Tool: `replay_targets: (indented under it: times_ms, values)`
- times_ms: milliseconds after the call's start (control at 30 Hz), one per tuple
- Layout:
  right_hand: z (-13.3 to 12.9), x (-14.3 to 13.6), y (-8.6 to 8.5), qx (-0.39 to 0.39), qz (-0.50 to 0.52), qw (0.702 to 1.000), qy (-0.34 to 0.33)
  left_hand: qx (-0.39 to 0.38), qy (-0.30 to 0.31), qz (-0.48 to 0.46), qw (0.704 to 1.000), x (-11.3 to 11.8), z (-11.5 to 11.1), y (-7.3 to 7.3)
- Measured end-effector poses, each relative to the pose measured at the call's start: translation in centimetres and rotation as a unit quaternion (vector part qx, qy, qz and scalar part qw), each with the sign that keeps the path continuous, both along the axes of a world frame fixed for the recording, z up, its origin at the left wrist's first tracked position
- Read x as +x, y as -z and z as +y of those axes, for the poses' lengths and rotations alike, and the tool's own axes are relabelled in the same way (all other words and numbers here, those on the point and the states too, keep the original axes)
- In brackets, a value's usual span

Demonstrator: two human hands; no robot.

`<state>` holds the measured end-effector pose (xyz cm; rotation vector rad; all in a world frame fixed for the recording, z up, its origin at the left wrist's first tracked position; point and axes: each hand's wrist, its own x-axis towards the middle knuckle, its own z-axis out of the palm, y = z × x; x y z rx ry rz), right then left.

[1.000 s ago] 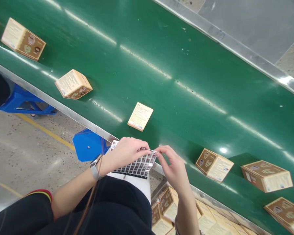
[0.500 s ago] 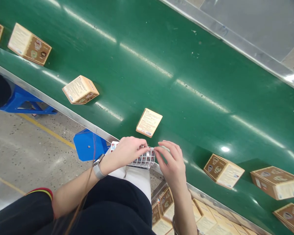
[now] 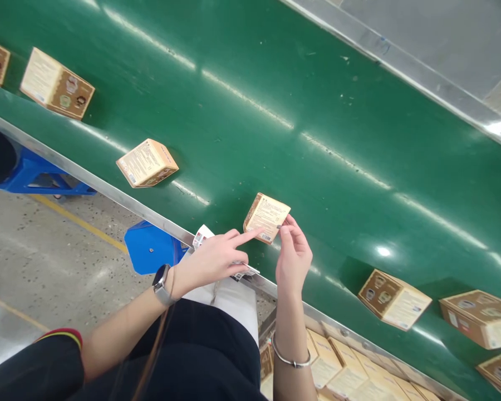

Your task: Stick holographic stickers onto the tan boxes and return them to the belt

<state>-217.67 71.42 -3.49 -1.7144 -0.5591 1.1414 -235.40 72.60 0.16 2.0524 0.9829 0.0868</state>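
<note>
My left hand (image 3: 219, 256), with a watch on its wrist, holds a sticker sheet (image 3: 203, 236) beneath its palm, and its index finger reaches onto the near box (image 3: 267, 214). That box is tan and brown with printed text on the face turned up. My right hand (image 3: 293, 250) pinches a small dark sticker (image 3: 279, 226) between thumb and index finger at the box's right edge. Most of the sheet is hidden under my left hand.
More boxes stand on the green belt (image 3: 242, 145), at left (image 3: 147, 163) and at right (image 3: 394, 299). A metal rail (image 3: 121, 201) edges the belt. Below are a blue stool (image 3: 150, 248) and stacked boxes (image 3: 350, 370).
My right hand has moved up from the sheet to the box with a small sticker. My left index finger now extends to the box. The boxes have shifted slightly rightward and down.
</note>
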Motion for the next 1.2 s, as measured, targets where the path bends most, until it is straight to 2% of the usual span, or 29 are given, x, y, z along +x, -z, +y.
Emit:
replay_targets:
  times_ms: [167,367,467,600,733,833,900,967,1000,1067,1133,1167,1200]
  values:
    - [0.1,-0.2,0.7,-0.014,-0.011,0.997,0.069,-0.004,0.016,0.028,0.999,1.2,-0.6,1.1]
    - [-0.1,0.1,1.2,-0.011,-0.058,0.993,0.102,-0.022,0.019,0.014,0.999,2.3,-0.8,1.4]
    - [-0.3,-0.3,1.5,0.001,-0.132,0.986,0.105,-0.028,0.024,0.012,0.999,2.5,-0.8,1.2]
    - [-0.3,-1.1,1.8,0.0,-0.27,0.958,0.097,-0.031,0.044,0.019,0.998,2.6,-0.7,1.2]
    - [-0.1,-1.3,2.3,-0.01,-0.318,0.94,0.124,-0.033,0.06,0.012,0.998,2.7,-0.9,1.5]
    - [0.1,-0.3,2.3,-0.012,-0.343,0.93,0.127,-0.062,0.039,-0.017,0.997,2.6,-0.9,1.5]
    - [0.0,0.7,1.5,0.005,-0.372,0.922,0.108,-0.099,0.005,-0.042,0.994,2.3,-0.8,1.2]
    - [-0.4,1.7,-0.1,0.034,-0.395,0.917,0.047,-0.141,-0.037,-0.056,0.988,1.9,-0.4,0.8]
    - [-0.7,2.2,-1.1,0.046,-0.39,0.92,-0.018,-0.159,-0.056,-0.056,0.984,1.6,-0.2,0.5]
    - [-1.2,2.7,-3.0,0.047,-0.329,0.92,-0.206,-0.193,-0.083,-0.045,0.977,1.1,0.4,0.0]
    - [-1.6,2.8,-4.4,0.032,-0.233,0.897,-0.374,-0.227,-0.103,-0.039,0.968,0.5,1.0,-0.4]
    - [-1.7,2.7,-4.8,0.024,-0.201,0.886,-0.418,-0.244,-0.113,-0.04,0.962,0.3,1.2,-0.6]
    - [-1.7,2.6,-5.0,0.017,-0.188,0.88,-0.435,-0.259,-0.122,-0.042,0.957,0.0,1.4,-0.8]
